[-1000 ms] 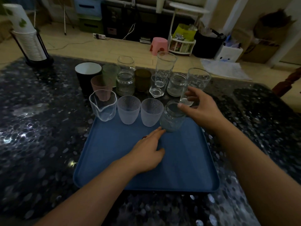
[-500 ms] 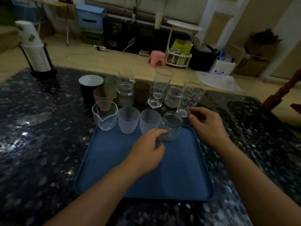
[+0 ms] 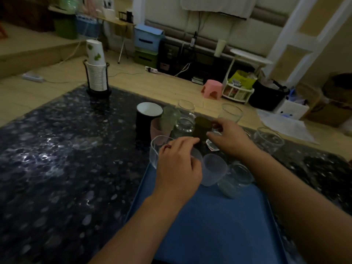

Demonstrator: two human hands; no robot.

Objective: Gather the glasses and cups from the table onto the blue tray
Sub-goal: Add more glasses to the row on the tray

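Note:
The blue tray [image 3: 219, 225] lies at the lower centre. Along its far edge stand a clear spouted glass [image 3: 154, 152], a frosted cup [image 3: 213, 170] and a clear jar glass [image 3: 236, 178]. My left hand [image 3: 177, 164] hovers over another frosted cup and mostly hides it; its fingers are loosely bent, with nothing seen in them. Just beyond the tray, my right hand [image 3: 230, 138] pinches the rim of a short clear glass [image 3: 212, 146]. Behind stand a black cup [image 3: 147, 115], a green cup [image 3: 170, 117], a pink cup [image 3: 156, 130], a jar [image 3: 182, 128] and an olive cup [image 3: 202, 124].
More clear glasses stand on the dark speckled table [image 3: 66, 149]: one at the back [image 3: 186, 107], a tall one [image 3: 230, 112] and a wide tumbler [image 3: 268, 140] at the right. A rack of stacked paper cups [image 3: 97, 73] stands at the far left corner.
My right hand left the tall glass at the right and took hold of the short clear glass. My left hand came off the jar glass and moved forward-left. The view tilted up.

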